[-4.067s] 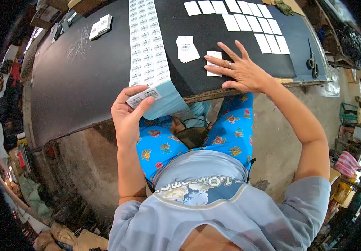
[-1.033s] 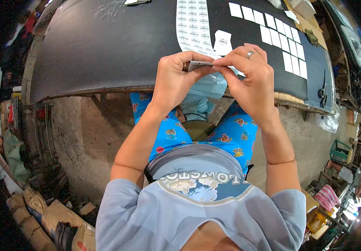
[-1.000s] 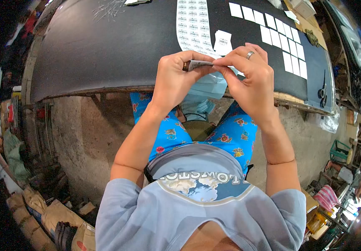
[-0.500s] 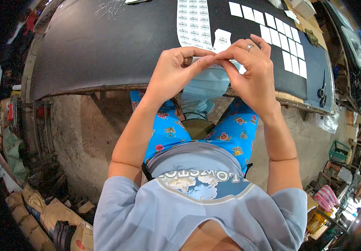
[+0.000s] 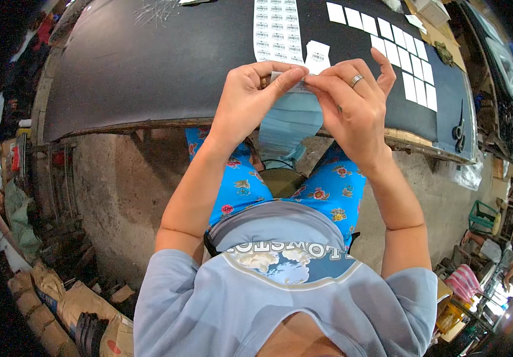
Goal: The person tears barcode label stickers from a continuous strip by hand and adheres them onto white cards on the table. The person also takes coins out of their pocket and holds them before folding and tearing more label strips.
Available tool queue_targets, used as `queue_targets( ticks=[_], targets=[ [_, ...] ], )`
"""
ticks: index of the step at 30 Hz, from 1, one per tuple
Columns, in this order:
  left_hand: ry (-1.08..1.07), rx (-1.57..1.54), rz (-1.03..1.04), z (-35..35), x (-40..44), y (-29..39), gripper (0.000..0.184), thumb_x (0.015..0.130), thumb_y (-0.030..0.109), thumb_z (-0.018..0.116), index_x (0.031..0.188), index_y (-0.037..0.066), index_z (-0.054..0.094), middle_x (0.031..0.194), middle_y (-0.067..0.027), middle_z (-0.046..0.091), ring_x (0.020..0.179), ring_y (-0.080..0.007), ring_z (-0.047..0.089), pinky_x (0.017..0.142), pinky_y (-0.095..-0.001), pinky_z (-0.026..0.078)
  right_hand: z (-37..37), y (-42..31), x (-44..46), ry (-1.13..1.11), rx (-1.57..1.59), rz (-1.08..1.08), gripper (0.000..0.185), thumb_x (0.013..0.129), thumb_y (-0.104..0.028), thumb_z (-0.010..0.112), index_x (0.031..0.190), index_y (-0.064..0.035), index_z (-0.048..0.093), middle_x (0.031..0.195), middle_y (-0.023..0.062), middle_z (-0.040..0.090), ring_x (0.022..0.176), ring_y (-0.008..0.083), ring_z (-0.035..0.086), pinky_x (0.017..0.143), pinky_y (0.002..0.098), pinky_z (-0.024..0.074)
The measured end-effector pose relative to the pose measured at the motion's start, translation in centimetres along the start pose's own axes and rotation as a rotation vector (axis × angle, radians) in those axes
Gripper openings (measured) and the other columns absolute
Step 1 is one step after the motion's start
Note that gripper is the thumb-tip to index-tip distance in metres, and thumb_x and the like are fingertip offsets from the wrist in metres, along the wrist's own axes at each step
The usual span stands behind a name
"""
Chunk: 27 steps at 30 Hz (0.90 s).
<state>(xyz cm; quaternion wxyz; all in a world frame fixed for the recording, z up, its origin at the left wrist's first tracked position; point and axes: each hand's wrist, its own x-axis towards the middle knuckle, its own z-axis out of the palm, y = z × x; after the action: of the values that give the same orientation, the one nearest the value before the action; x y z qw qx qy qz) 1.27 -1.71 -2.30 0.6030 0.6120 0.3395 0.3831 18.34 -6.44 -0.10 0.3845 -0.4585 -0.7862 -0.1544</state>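
Note:
A long strip of barcode labels (image 5: 277, 30) lies on the dark table. Its bluish backing (image 5: 291, 122) hangs over the near edge between my knees. My left hand (image 5: 250, 98) is closed, with thumb and forefinger pinching the strip at its fold. Close beside it, my right hand (image 5: 351, 101) pinches at a label on the strip, its other fingers raised; the label is mostly hidden by the fingertips. Just beyond the hands lies a small stack of white tags (image 5: 317, 55), the top one printed with a barcode.
White blank cards (image 5: 408, 56) are laid out in rows on the right of the table (image 5: 125, 71). Black scissors (image 5: 459, 130) lie near the right edge. Thin wire-like strands (image 5: 155, 11) sit at the far left. A green cloth-like bundle (image 5: 444, 53) is at the right.
My right hand's fingers have shifted and drawn slightly back, its forefinger lifted less over the strip. The label strip has slid a little towards me, and more backing shows between my hands.

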Motion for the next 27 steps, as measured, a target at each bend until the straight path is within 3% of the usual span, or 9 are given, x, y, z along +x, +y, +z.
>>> queue_targets(
  ticks=[8,16,27],
  targets=[
    [0.002,-0.057,0.011,0.2,0.3,-0.4,0.023,0.089,0.018,0.062,0.104,0.001,0.067,0.094,-0.0053,0.068,0.084,-0.0067,0.06,0.074,-0.0197,0.049,0.1,-0.1,-0.2,0.036,-0.082,-0.044,0.017,0.062,-0.002,0.068,0.076,-0.0107,0.067,0.073,-0.0023,0.06,0.081,0.0138,0.058,0.104,0.0482,0.0218],
    [0.025,-0.105,-0.021,0.2,0.3,-0.2,0.023,0.089,0.017,0.063,0.106,0.002,0.067,0.09,-0.004,0.068,0.074,-0.0034,0.058,0.063,-0.0164,0.047,0.5,0.0,-0.9,0.079,-0.144,-0.089,0.017,0.062,-0.003,0.066,0.077,-0.0115,0.068,0.074,-0.004,0.059,0.079,0.0131,0.058,0.104,0.0501,0.0217],
    [0.06,-0.139,-0.081,-0.2,0.6,-0.1,0.026,0.087,0.02,0.065,0.106,0.003,0.067,0.088,-0.0044,0.068,0.071,-0.0047,0.06,0.059,-0.0177,0.048,0.3,0.3,-2.6,0.134,-0.165,-0.201,0.02,0.062,-0.01,0.068,0.082,-0.0136,0.07,0.078,-0.006,0.061,0.079,0.0111,0.06,0.105,0.0538,0.0167]
  ],
)
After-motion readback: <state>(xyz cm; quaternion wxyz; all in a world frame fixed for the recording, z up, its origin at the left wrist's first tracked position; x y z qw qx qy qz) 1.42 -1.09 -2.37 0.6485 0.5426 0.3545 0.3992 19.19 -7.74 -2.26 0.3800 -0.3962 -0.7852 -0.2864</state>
